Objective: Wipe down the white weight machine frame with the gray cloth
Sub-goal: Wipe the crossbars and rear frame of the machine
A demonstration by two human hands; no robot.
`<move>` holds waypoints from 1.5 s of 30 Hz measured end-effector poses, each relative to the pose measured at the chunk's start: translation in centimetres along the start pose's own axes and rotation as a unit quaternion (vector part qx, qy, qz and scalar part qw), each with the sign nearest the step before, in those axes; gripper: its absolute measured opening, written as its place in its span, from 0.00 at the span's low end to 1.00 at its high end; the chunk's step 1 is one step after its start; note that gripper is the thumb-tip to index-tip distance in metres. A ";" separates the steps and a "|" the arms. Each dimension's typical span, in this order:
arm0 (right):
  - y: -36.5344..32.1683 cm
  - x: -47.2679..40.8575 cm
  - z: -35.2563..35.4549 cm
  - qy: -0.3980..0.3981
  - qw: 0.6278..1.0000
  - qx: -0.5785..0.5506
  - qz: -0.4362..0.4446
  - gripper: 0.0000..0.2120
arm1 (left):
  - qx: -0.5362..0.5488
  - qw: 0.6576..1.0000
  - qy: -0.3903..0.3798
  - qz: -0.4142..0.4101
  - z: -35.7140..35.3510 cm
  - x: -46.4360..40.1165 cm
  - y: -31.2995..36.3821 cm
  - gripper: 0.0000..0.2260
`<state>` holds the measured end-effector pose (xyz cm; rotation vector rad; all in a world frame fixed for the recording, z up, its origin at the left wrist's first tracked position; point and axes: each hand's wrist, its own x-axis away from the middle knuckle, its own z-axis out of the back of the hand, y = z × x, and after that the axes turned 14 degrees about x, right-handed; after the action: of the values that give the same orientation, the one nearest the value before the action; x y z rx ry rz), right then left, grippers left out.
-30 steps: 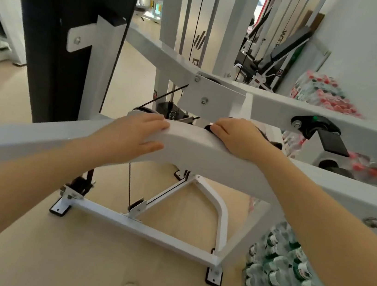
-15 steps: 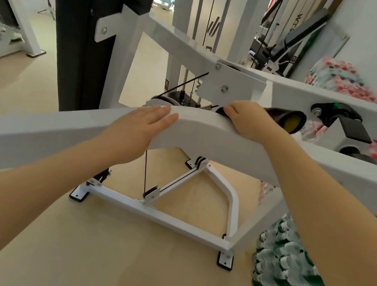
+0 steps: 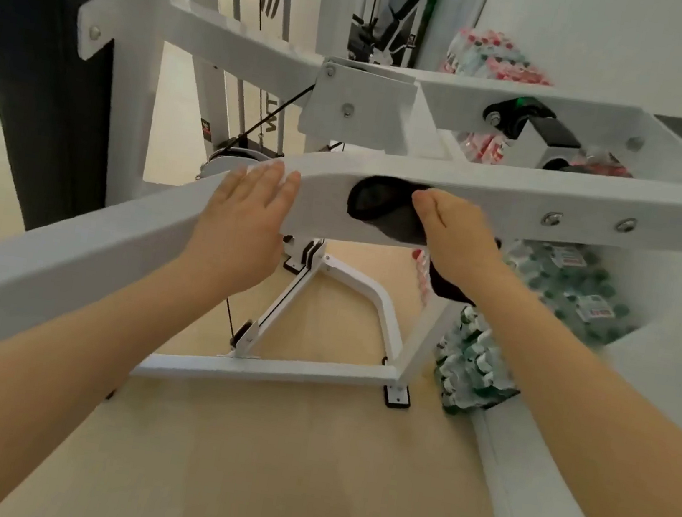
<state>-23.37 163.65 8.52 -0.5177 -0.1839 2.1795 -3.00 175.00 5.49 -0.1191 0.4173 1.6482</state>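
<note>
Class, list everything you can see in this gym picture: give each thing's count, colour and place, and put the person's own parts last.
Weight machine frame: one, white, bars crossing the middle, base on the floor.
Cloth: one, dark gray, against the front bar's side, under the right hand.
Pillar: one, black, upper left.
Bolts: two, silver, on the front bar, right.
Cable: one, black, slanting behind the bar.
Bottle packs: several, green-capped at right by the wall, red-capped further back.
Floor: beige, below.
Left hand: flat on the front bar.
Right hand: holds the cloth to the bar.
</note>
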 end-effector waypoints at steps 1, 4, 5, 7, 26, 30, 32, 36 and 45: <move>0.3 1.7 -0.2 -0.026 0.999 -0.018 -0.027 0.16 | 0.021 1.000 0.009 -0.010 0.0 0.1 0.1 0.29; 1.4 6.4 -1.3 -0.082 0.982 -0.088 -0.145 0.18 | 0.193 0.978 0.056 -0.047 0.0 0.5 0.9 0.25; 1.6 7.7 -1.5 -0.096 0.971 -0.116 -0.186 0.18 | 0.256 0.963 0.058 -0.060 -0.2 0.9 1.5 0.23; 1.8 9.4 -1.9 -0.122 0.944 -0.171 -0.255 0.19 | 0.340 0.937 0.006 -0.078 -1.1 1.9 3.3 0.19; 8.5 10.4 -6.7 -0.289 0.896 -0.272 -0.200 0.13 | 0.593 0.751 -0.202 0.209 -10.5 -0.7 8.1 0.03; 9.2 8.0 -8.9 -0.271 0.928 -0.186 -0.175 0.07 | 0.590 0.753 -0.182 0.226 -11.7 -1.5 7.9 0.03; 9.2 7.1 -9.9 -0.282 0.909 -0.246 -0.186 0.09 | 0.591 0.751 -0.158 0.246 -12.4 -1.7 7.4 0.02; 9.1 7.1 -12.0 -0.315 0.901 -0.271 -0.121 0.11 | 0.593 0.745 -0.145 0.268 -13.8 -1.9 7.0 0.03; 13.9 4.1 -18.9 -0.231 0.961 -0.051 -0.146 0.14 | 0.569 0.779 -0.155 0.212 -19.9 -3.7 3.5 0.06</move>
<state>-27.65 157.38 -14.06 -0.0213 -0.5899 1.9723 -9.29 164.60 -11.07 1.2197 1.1722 1.5315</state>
